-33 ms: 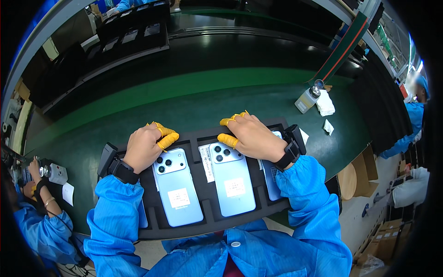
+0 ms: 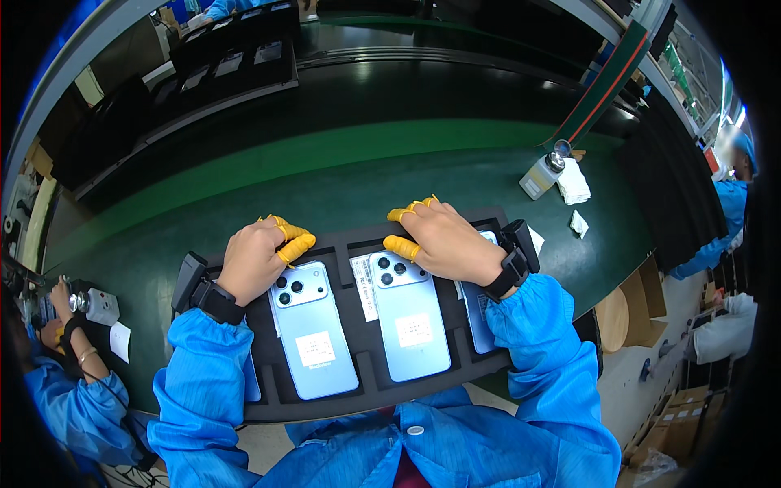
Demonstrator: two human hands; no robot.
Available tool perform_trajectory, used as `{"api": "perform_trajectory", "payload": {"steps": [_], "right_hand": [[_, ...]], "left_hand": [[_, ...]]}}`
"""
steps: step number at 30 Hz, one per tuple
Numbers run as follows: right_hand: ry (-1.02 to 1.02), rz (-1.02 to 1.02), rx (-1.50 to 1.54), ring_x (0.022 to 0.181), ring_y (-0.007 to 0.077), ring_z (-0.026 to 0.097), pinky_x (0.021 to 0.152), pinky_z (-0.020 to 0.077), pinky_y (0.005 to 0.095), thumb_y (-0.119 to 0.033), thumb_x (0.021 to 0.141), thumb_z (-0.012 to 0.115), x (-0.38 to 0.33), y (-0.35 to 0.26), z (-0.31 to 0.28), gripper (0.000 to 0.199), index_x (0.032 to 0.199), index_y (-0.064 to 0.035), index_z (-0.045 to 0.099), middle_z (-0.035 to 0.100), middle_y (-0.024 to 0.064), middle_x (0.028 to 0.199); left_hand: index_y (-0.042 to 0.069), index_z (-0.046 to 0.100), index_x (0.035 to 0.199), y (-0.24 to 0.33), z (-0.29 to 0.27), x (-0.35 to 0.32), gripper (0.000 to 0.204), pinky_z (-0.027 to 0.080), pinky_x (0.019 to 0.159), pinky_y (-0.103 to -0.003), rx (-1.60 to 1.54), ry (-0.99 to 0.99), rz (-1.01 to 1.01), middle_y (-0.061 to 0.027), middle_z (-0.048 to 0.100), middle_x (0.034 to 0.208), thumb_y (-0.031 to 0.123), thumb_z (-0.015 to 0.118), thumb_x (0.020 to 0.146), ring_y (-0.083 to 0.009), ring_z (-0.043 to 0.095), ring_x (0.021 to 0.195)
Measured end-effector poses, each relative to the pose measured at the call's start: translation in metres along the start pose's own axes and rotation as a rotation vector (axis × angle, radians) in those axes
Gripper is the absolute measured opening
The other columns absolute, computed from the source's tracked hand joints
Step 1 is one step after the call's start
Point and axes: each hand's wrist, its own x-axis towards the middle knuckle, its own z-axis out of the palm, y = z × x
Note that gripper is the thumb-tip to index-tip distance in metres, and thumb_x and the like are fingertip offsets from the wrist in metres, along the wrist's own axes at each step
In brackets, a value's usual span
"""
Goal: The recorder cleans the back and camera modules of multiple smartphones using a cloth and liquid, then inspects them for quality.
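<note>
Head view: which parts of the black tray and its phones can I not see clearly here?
- Leftmost phone: the left sleeve hides nearly all.
- Rightmost phone: the right hand and wrist cover most.
- Black tray: its far edge lies under both hands; whether the fingers of the left hand grip it cannot be told.
- Labels on the two middle phones: too small.
</note>
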Motion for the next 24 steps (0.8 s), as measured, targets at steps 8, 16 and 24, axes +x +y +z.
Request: {"api": "perform_trajectory", "payload": {"steps": [8,16,24], "right_hand": [[0.003,0.003,-0.009,0.098,0.0352,0.058,0.092,0.042,0.0428,-0.033,0.094,0.055,-0.0004,0.0015,0.0025,0.046,0.113,0.0081,0.058,0.062,0.0233,0.102],[-0.001,-0.006,-0.024,0.097,0.0352,0.057,0.092,0.0424,0.0429,-0.035,0.094,0.054,0.0017,0.0014,0.0024,0.048,0.113,0.0085,0.058,0.062,0.0236,0.102],[0.004,0.001,-0.003,0.096,0.035,0.057,0.091,0.0427,0.0427,-0.035,0.094,0.054,0.0011,0.0016,0.0032,0.047,0.113,0.0083,0.059,0.063,0.0228,0.1]], "left_hand": [[-0.005,0.068,0.075,0.0032,-0.0023,0.0,0.031,0.049,0.061,-0.038,0.005,-0.029,-0.029,-0.0185,0.064,0.067,0.024,0.069,0.085,-0.0309,0.06,0.059],[-0.004,0.068,0.074,-0.0007,0.001,-0.0006,0.03,0.048,0.06,-0.037,0.01,-0.004,-0.019,-0.017,0.064,0.066,0.023,0.069,0.085,-0.0292,0.06,0.058],[-0.004,0.068,0.075,0.0017,-0.0005,-0.0006,0.029,0.048,0.059,-0.037,0.016,-0.01,-0.023,-0.0159,0.064,0.066,0.023,0.069,0.085,-0.0286,0.059,0.057]]}}
